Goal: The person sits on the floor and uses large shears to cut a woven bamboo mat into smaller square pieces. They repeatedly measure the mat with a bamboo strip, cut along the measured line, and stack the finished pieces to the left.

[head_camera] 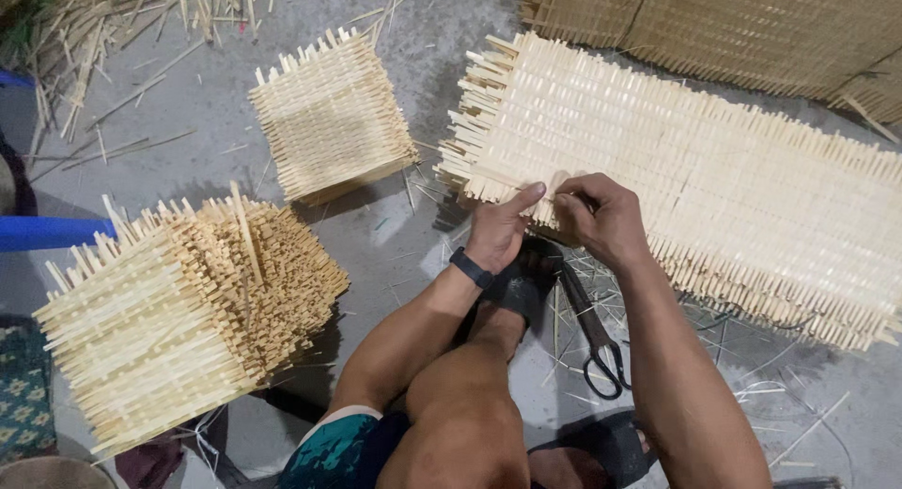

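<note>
Both hands work the near edge of the long woven mat (pixel 695 170) lying on the floor: the left hand (pixel 498 228) presses its thumb on a strip end, fingers curled, and the right hand (pixel 601 217) pinches a strip beside it. The mat looks light, stiff and splintery, best held by its edge. Scissors (pixel 594 331) lie just below.

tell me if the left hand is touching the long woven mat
Touching. The head view shows the left hand with its thumb pressed on the near edge of the long woven mat.
</note>
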